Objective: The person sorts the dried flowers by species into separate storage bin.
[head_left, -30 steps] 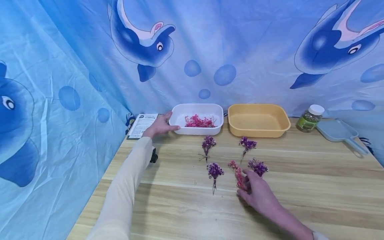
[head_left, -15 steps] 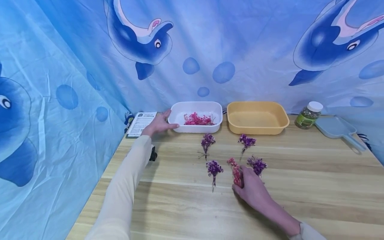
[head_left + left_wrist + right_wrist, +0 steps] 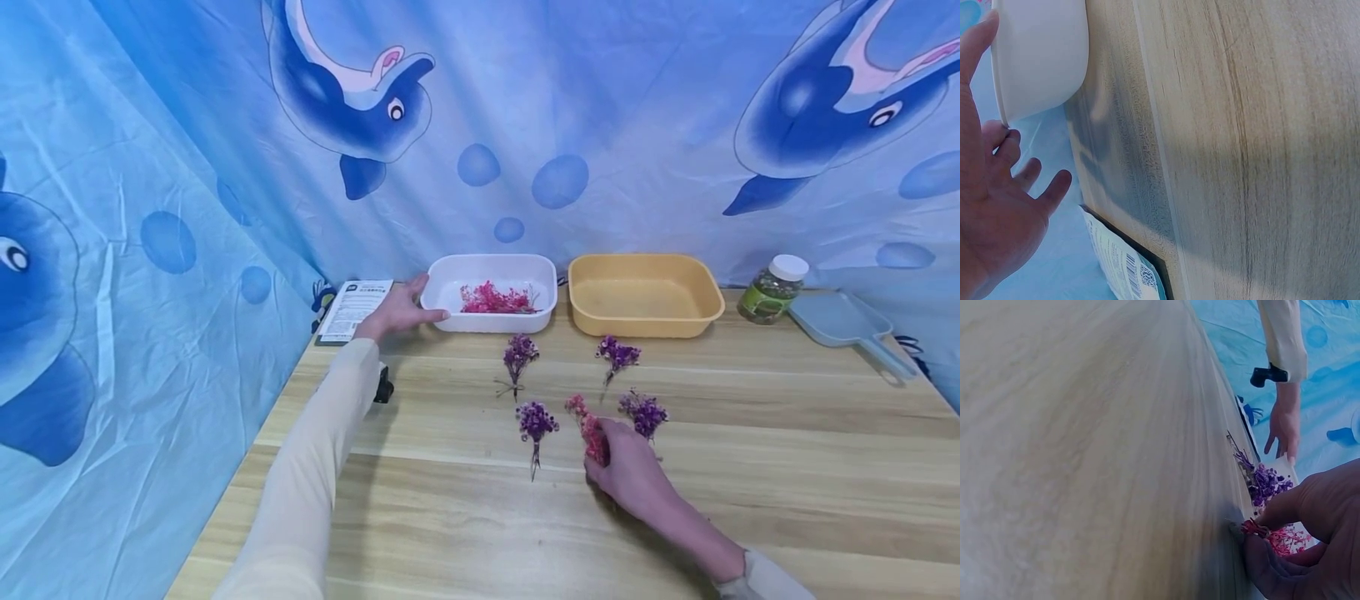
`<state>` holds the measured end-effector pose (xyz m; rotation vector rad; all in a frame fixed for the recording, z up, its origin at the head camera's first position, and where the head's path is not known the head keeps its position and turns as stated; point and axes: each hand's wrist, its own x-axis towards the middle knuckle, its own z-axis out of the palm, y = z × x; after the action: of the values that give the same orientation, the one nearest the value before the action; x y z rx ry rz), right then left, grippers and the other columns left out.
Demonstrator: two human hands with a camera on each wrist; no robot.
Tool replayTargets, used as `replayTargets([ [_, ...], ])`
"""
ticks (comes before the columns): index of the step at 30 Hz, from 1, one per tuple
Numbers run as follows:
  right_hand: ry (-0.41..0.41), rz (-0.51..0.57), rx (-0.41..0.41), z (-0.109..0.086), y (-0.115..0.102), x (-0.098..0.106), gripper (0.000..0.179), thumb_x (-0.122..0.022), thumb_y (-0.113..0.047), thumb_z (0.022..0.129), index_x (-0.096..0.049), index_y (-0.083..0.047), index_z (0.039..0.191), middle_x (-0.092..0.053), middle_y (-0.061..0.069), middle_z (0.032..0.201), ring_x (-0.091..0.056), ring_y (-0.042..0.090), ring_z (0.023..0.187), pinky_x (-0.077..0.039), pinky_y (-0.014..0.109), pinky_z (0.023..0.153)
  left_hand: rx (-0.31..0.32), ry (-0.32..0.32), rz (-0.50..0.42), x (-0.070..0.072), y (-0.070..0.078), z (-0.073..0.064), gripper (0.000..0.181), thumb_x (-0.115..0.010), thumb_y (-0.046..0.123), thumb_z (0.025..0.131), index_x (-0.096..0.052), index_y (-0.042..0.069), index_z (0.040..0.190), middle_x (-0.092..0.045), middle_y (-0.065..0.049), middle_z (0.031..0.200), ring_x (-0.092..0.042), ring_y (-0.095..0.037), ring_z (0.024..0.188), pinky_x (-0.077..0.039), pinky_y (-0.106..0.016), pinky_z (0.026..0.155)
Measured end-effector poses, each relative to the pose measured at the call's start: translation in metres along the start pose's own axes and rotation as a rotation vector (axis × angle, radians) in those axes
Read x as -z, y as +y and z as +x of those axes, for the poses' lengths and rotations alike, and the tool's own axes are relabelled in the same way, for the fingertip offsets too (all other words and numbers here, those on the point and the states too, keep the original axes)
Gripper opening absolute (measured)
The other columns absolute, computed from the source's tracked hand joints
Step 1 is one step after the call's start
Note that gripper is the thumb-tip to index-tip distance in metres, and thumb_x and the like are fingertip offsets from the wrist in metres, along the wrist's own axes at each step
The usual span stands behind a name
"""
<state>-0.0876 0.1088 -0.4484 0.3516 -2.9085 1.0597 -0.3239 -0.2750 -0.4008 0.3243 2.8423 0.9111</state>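
In the head view my left hand [image 3: 401, 312] holds the left end of a white plastic basin [image 3: 442, 321], thumb along the front rim and fingers at the far side. Pink dried flowers [image 3: 495, 297] lie inside that basin. My right hand [image 3: 637, 475] pinches a small bunch of pink dried flowers [image 3: 588, 425] low over the table; the right wrist view shows its red stems [image 3: 1254, 529] between thumb and fingers. Purple dried flower bunches lie around it: one [image 3: 642, 414] right beside the hand, one [image 3: 536, 422] to the left, and two farther back [image 3: 519, 357], [image 3: 618, 355].
A yellow basin [image 3: 645, 327] stands right of the white one. Farther right are a lidded jar [image 3: 772, 292] and a light blue dustpan [image 3: 843, 321]. A printed packet [image 3: 352, 310] lies behind my left wrist. Blue dolphin-print curtain [image 3: 480, 100] encloses the wooden table [image 3: 450, 517].
My right hand has shifted slightly left, and its fingers have closed in around the pink bunch. My left hand stays on the white basin. The head view has tilted slightly.
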Motion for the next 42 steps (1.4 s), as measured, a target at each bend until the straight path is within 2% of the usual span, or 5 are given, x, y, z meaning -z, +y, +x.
replayTargets([
  [3,-0.019,0.065,-0.013,0.000,0.000,0.004,0.059,-0.078,0.003,0.077,-0.053,0.017,0.129,-0.059,0.007,0.082,-0.051,0.012,0.056,-0.052,0.022,0.050,-0.009,0.004,0.002,0.000,0.000,0.001,0.112,-0.078,0.051,0.082,-0.014,0.001,0.159,-0.012,-0.018,0.165,-0.011,-0.036,0.150,-0.014,-0.052,0.120],
  [7,-0.019,0.119,0.002,0.000,0.001,0.009,0.059,-0.077,0.004,0.079,-0.052,0.015,0.130,-0.058,0.003,0.077,-0.050,0.010,0.052,-0.048,0.022,0.042,-0.018,0.012,0.012,0.001,0.000,0.002,0.110,-0.078,0.050,0.082,-0.015,0.000,0.159,-0.013,-0.019,0.165,-0.012,-0.037,0.150,-0.015,-0.052,0.120],
  [18,-0.025,0.206,0.105,0.000,-0.001,0.027,0.059,-0.075,0.011,0.078,-0.051,0.015,0.132,-0.060,0.003,0.079,-0.053,0.007,0.056,-0.052,0.021,0.046,-0.009,0.012,0.025,0.002,0.000,0.001,0.110,-0.078,0.050,0.083,-0.015,0.001,0.159,-0.014,-0.019,0.164,-0.013,-0.037,0.150,-0.016,-0.052,0.120],
  [27,-0.056,0.204,0.172,0.009,-0.002,0.039,0.058,-0.076,0.008,0.080,-0.051,0.014,0.132,-0.060,0.003,0.082,-0.054,0.007,0.059,-0.053,0.021,0.048,0.008,0.000,0.017,0.000,0.000,0.000,0.111,-0.077,0.052,0.083,-0.014,0.002,0.159,-0.012,-0.018,0.165,-0.011,-0.035,0.150,-0.015,-0.051,0.120],
  [42,-0.138,0.203,0.275,0.053,0.000,0.061,0.058,-0.080,0.001,0.081,-0.053,0.012,0.131,-0.067,0.005,0.088,-0.062,0.014,0.071,-0.056,0.026,0.055,-0.011,0.002,0.062,0.000,-0.001,0.001,0.109,-0.077,0.050,0.084,-0.015,0.000,0.159,-0.013,-0.020,0.164,-0.012,-0.036,0.150,-0.015,-0.050,0.120],
])
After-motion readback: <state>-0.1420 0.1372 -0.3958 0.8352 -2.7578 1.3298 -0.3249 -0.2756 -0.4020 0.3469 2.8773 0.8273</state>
